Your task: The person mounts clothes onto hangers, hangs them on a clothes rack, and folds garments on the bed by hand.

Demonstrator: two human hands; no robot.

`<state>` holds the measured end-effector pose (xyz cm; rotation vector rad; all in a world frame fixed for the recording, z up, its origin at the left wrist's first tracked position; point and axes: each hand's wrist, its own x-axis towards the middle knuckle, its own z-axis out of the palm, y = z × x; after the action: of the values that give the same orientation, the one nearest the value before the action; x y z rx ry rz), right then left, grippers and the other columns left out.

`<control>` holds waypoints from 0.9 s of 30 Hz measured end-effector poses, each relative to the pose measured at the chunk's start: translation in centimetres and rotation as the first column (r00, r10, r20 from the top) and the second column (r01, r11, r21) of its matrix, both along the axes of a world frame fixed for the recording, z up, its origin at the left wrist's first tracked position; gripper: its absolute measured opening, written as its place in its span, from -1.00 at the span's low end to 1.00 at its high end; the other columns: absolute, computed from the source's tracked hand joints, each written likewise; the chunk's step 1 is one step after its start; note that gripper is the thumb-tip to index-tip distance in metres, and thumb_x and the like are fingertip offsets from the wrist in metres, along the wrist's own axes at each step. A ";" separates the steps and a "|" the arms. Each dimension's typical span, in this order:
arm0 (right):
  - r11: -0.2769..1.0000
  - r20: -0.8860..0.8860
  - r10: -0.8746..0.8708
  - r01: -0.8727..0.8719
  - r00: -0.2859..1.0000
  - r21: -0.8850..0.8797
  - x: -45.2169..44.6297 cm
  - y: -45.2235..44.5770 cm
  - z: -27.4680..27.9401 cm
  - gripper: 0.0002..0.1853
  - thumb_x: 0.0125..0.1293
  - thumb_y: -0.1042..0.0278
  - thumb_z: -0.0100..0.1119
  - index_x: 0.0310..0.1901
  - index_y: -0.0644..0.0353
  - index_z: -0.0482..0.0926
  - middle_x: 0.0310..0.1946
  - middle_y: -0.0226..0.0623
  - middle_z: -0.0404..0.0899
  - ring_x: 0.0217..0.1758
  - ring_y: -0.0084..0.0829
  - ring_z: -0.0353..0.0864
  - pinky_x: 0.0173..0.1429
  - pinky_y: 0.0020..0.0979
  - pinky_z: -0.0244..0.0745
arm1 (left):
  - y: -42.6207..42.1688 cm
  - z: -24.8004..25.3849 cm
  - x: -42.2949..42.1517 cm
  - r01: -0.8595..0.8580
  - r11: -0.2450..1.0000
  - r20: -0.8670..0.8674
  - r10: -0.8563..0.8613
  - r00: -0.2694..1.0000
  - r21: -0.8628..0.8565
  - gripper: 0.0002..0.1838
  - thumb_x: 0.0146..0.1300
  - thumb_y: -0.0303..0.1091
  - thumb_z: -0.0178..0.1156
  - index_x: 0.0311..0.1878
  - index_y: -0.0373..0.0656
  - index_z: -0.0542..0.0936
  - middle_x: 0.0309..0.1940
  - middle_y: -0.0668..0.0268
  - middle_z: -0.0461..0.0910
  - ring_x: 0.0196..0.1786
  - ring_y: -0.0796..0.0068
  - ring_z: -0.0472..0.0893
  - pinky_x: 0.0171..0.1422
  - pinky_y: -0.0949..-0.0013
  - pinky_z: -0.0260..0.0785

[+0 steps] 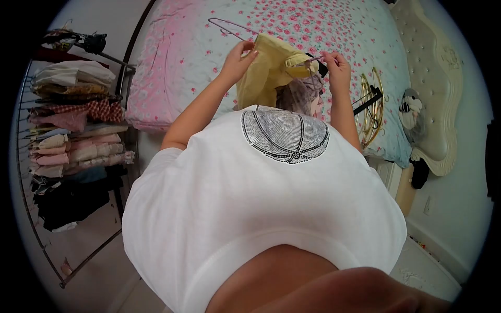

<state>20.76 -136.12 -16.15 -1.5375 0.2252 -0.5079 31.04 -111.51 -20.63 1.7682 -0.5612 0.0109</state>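
While the white shirt [261, 208] hides its lower part, the yellow garment [270, 60] over the bed's [177, 68] near side should handle soft and light, best pinched at its side edge as the left hand [241, 58] does, the right hand [336, 68] gripping what seems a thin, stiff hanger's [314, 59] end.

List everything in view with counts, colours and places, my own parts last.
Yellow garment: one, yellow, between hands
Lilac hanger: at least one, lilac, beyond left hand
Patterned clothing: count unclear, mauve mix, beside yellow garment
Bed: one, pale blue and pink floral, ahead
Gold hangers: several, gold, bed's right side
Black hanger: at least one, black, among gold hangers
Headboard: one, cream, right
Bundle: one, grey-white, by headboard
Black item: one, black, below headboard
Rack: one, metal, left
Hanging clothes: many, mixed, on rack
White shirt: one, white, worn
Left hand: one, bare, gripping yellow garment
Right hand: one, bare, pinching lilac piece
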 end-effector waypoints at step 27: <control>0.991 -0.011 0.007 -0.009 1.000 -0.131 -1.6 -0.9 -2.6 -0.78 0.14 0.34 0.18 -0.56 0.23 0.42 -0.67 -0.64 0.24 -0.58 -0.77 0.08 -0.50 -0.66 -0.02 | 0.8 3.7 -0.3 -0.438 0.747 0.729 -0.089 0.679 0.499 -0.69 0.06 -0.21 0.18 -0.11 -0.04 0.49 -0.04 0.27 0.40 0.04 0.28 0.37 0.16 0.02 0.04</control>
<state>19.15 -137.03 -18.78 -1.6685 0.1969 -0.5169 30.70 -110.70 -16.96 2.5074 -1.0350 0.7980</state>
